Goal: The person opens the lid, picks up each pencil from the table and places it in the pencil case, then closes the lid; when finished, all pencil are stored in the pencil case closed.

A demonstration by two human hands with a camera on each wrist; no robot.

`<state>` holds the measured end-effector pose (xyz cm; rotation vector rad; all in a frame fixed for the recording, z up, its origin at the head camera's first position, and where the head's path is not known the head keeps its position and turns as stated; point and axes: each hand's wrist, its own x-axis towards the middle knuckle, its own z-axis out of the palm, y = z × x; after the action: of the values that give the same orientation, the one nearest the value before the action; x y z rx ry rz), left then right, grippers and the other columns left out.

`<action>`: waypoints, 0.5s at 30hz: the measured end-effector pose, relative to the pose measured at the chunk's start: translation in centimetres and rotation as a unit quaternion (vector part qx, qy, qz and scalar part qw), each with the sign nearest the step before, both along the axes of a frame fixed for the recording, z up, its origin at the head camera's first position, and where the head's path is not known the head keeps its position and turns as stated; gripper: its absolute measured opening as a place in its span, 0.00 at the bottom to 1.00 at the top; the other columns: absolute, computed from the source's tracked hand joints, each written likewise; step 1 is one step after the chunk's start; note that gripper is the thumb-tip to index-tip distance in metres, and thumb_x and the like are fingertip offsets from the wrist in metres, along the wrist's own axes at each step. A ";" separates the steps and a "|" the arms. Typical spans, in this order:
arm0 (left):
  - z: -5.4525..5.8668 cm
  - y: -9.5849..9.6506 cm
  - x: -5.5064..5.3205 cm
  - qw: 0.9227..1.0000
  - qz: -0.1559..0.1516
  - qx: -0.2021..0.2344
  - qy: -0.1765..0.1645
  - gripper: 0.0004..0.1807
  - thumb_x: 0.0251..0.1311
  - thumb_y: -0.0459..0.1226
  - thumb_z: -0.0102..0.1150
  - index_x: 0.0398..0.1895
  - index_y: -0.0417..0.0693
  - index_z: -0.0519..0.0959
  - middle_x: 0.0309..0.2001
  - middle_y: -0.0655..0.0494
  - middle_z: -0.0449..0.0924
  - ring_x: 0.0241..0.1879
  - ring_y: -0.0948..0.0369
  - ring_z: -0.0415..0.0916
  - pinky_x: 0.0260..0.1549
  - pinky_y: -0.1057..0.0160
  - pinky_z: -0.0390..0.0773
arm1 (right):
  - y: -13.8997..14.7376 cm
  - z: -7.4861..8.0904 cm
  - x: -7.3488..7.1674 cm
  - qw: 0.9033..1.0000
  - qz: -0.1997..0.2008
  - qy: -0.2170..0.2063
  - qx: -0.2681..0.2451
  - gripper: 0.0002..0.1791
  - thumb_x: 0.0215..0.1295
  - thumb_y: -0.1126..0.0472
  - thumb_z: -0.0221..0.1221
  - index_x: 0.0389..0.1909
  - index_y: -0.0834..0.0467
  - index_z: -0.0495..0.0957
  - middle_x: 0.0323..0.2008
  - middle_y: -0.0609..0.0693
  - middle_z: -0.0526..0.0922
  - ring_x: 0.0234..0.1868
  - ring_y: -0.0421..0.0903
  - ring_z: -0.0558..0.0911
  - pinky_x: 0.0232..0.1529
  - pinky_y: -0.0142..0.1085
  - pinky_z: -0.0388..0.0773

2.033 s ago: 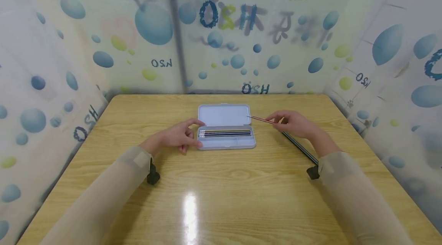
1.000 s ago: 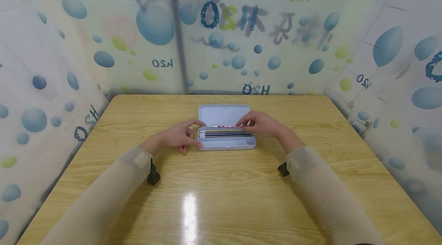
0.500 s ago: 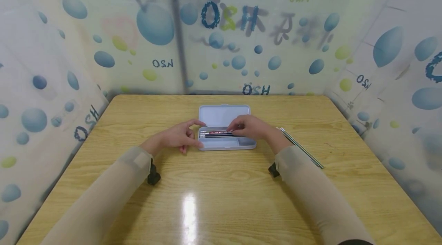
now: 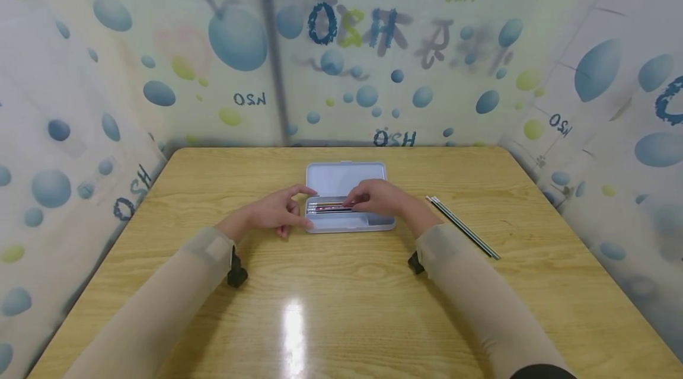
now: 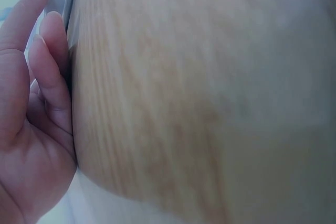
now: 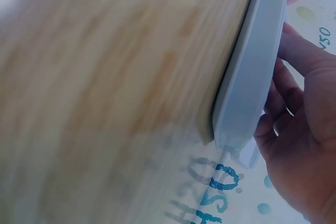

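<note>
A pale blue-white pencil case [image 4: 337, 224] lies with its lid [image 4: 338, 178] folded back on the table. Several pencils [image 4: 316, 205] lie side by side in its long rear compartment. My left hand [image 4: 273, 210] steadies the case's left end, thumb at the front corner and index finger at the hinge side. Over the right half of the case, my right hand [image 4: 380, 197] pinches a red pencil [image 4: 332, 208] low among the others; its right part is hidden by the fingers. The right wrist view shows that hand [image 6: 310, 124] reaching over the case wall [image 6: 252, 72].
Dark green striped pencils [image 4: 463, 227] lie slantwise on the wooden table [image 4: 341, 308], right of the case. Patterned curtain walls [image 4: 368, 94] stand behind the table and at both sides. Small black wrist cameras [image 4: 237, 272] hang under the sleeves.
My right hand has carried the red pencil leftward from beside the case and lowered it into the rear compartment. It has shifted slightly toward the front since half a second ago. The left hand stays put.
</note>
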<state>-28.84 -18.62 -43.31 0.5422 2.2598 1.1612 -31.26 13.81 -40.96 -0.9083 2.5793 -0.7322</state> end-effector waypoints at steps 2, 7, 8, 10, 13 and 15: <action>0.0 0.0 0.0 1.000 0.000 0.001 -0.001 0.47 0.68 0.47 0.78 0.84 0.60 0.60 0.26 0.55 0.76 0.16 0.61 0.75 0.20 0.66 0.78 | -0.1 0.0 0.0 1.000 -0.003 -0.003 0.000 0.13 0.78 0.61 0.67 0.56 0.45 0.92 0.50 0.47 0.88 0.51 0.45 0.82 0.61 0.44 0.82; 0.0 0.0 0.0 1.000 0.000 0.000 -0.001 0.47 0.68 0.48 0.78 0.84 0.60 0.60 0.27 0.55 0.76 0.16 0.61 0.75 0.20 0.66 0.78 | -0.1 0.0 0.0 1.000 -0.009 -0.004 -0.001 0.13 0.78 0.61 0.68 0.56 0.45 0.92 0.50 0.47 0.88 0.51 0.45 0.82 0.61 0.44 0.82; -0.1 0.0 0.0 1.000 0.000 -0.001 -0.001 0.47 0.68 0.48 0.78 0.84 0.60 0.60 0.27 0.55 0.76 0.16 0.61 0.75 0.20 0.66 0.78 | -0.1 0.0 0.0 1.000 -0.010 -0.003 -0.001 0.13 0.78 0.61 0.68 0.56 0.45 0.92 0.50 0.46 0.88 0.51 0.45 0.82 0.61 0.44 0.82; -0.1 -0.1 0.0 1.000 0.001 -0.001 -0.001 0.47 0.67 0.48 0.78 0.84 0.61 0.60 0.27 0.55 0.76 0.16 0.61 0.75 0.20 0.66 0.78 | 0.0 0.0 0.1 1.000 -0.013 -0.002 -0.003 0.12 0.77 0.61 0.68 0.56 0.45 0.92 0.50 0.47 0.88 0.50 0.45 0.82 0.61 0.44 0.82; -0.1 -0.1 0.0 1.000 0.002 -0.001 -0.002 0.47 0.67 0.49 0.79 0.83 0.61 0.61 0.27 0.55 0.76 0.17 0.60 0.75 0.20 0.66 0.78 | 0.4 0.2 0.2 1.000 -0.019 -0.006 -0.005 0.12 0.77 0.60 0.68 0.56 0.46 0.91 0.49 0.47 0.88 0.50 0.45 0.81 0.60 0.43 0.82; -0.2 -0.1 -0.1 1.000 0.003 -0.001 -0.002 0.47 0.67 0.48 0.79 0.83 0.61 0.61 0.28 0.55 0.76 0.17 0.60 0.75 0.20 0.66 0.78 | 0.7 0.3 0.4 1.000 -0.025 -0.012 -0.008 0.12 0.77 0.59 0.69 0.56 0.46 0.91 0.49 0.47 0.88 0.50 0.45 0.81 0.59 0.43 0.82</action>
<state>-28.91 -18.73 -43.48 0.5328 2.2599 1.1619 -30.89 14.52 -40.63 -0.8371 2.5875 -0.7726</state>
